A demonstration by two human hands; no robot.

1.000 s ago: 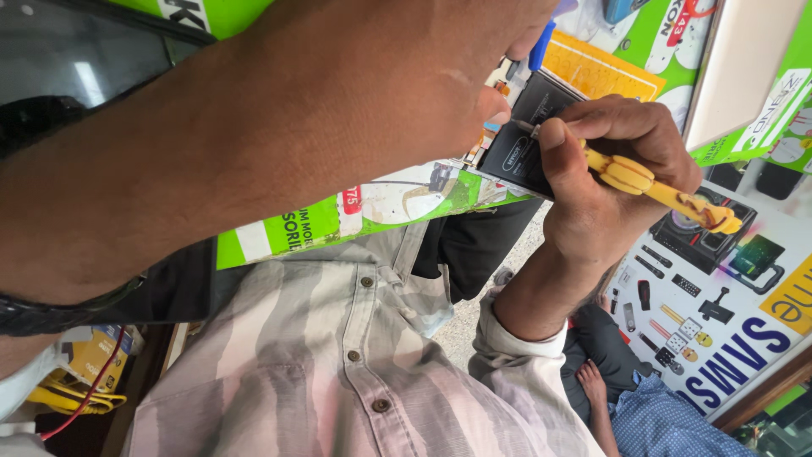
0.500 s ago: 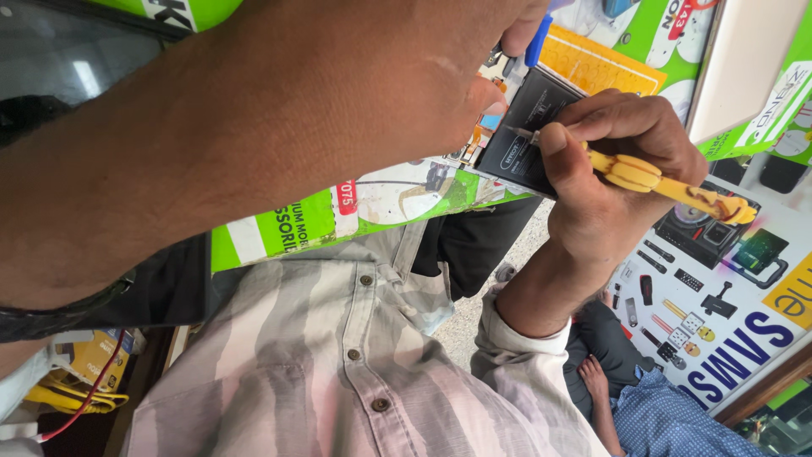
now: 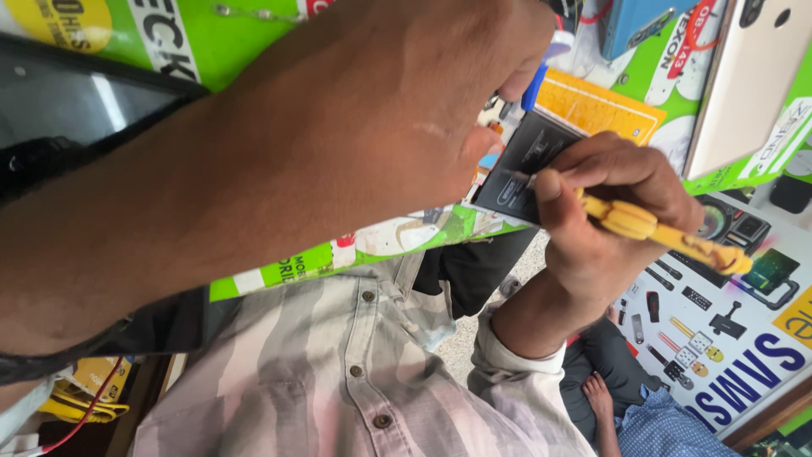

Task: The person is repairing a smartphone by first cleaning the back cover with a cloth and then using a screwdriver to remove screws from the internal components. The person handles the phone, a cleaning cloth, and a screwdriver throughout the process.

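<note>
The left hand is filling the upper part of the view, its fingers curling down onto the top edge of a flat black rectangular slab, which looks like a thin battery or phone part; the grip itself is hidden behind the knuckles, so I cannot tell how tightly it is closing. The right hand, just below and right of the slab, is clenching a slim yellow plastic-handled tool, whose fine metal tip is touching the slab's lower face. The slab is hovering above a green printed poster and a striped grey shirt. It seems light, stiff and easily scratched or bent, so pinching it by its edges looks safest.
</note>
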